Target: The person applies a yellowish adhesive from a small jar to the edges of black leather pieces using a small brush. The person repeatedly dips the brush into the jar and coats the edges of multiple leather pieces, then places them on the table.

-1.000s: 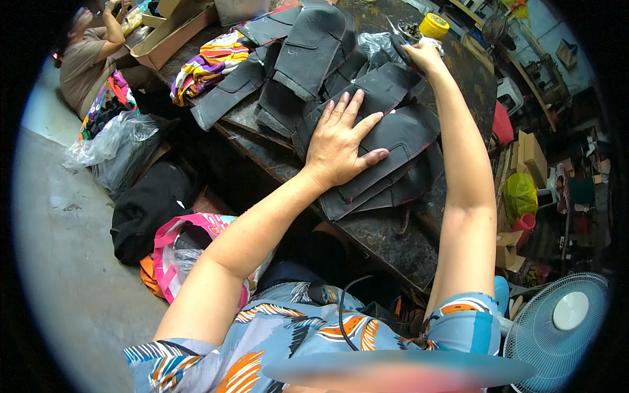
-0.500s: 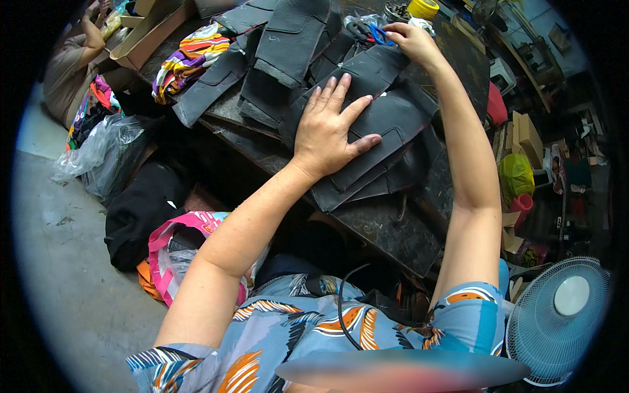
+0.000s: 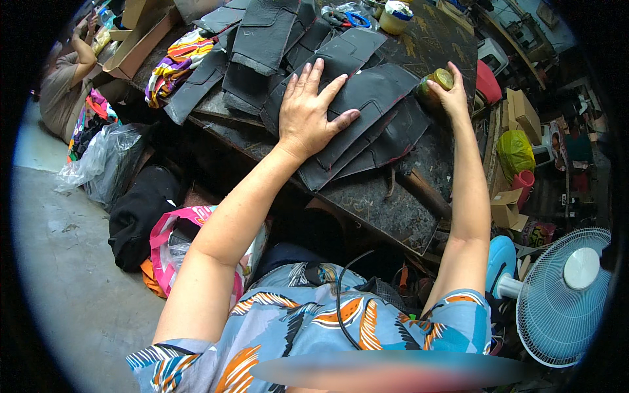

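Observation:
My left hand (image 3: 312, 118) lies flat, fingers spread, on a pile of black leather-like panels (image 3: 373, 98) with stitched-looking outlines. Farther right, my right hand (image 3: 452, 95) has its thumb and fingers around a small jar (image 3: 429, 90) with a yellow-green top, beside the right end of the pile. The jar's lower part is partly hidden. More black panels (image 3: 265, 36) are stacked at the back left. Scissors with blue handles (image 3: 357, 19) lie past the pile, near a tub (image 3: 395, 18) with a whitish top and yellowish body.
The dark worktable (image 3: 386, 206) has a corner close to me. A multicoloured cloth (image 3: 183, 62) and a cardboard box (image 3: 141, 39) are at the left, with a seated person (image 3: 59, 98) beyond. Bags (image 3: 173, 242) stand on the floor. A fan (image 3: 567, 295) stands at the lower right.
My right hand has moved from beside the blue-handled scissors toward me and rightward, and now grips the jar. My left hand stays flat on the panels. The whole view has shifted slightly.

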The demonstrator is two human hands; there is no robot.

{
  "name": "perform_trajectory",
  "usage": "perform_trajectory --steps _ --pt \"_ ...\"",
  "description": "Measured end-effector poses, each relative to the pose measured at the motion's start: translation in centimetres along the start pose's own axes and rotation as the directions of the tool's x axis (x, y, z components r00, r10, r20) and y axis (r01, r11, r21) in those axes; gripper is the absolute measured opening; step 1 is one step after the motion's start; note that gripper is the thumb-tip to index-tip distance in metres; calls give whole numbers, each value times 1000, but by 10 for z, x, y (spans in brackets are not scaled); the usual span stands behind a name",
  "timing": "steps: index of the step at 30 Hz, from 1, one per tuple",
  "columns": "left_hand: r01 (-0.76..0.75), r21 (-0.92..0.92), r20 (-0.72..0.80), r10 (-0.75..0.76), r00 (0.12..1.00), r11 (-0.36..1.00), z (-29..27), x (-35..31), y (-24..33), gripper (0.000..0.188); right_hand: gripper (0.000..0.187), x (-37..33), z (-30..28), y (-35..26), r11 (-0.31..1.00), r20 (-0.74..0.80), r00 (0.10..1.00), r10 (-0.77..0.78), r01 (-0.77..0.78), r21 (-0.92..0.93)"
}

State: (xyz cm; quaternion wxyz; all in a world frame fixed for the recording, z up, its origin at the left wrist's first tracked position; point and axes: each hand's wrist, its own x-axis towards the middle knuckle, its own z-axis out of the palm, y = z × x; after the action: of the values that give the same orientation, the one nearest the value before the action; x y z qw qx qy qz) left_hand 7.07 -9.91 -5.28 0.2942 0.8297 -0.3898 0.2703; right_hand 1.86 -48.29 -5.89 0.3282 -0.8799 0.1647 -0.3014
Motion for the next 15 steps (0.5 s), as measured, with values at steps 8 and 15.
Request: perform_trajectory --steps 8,15 --pt "12 -8 16 -12 1000 1000 -2 0 -1 69 65 -37 -20 -26 991 -251 960 122 -130 -14" --pt "-23 -4 -51 22 998 1000 6 -1 -5 66 70 -159 -59 -72 995 -48 995 86 -83 64"
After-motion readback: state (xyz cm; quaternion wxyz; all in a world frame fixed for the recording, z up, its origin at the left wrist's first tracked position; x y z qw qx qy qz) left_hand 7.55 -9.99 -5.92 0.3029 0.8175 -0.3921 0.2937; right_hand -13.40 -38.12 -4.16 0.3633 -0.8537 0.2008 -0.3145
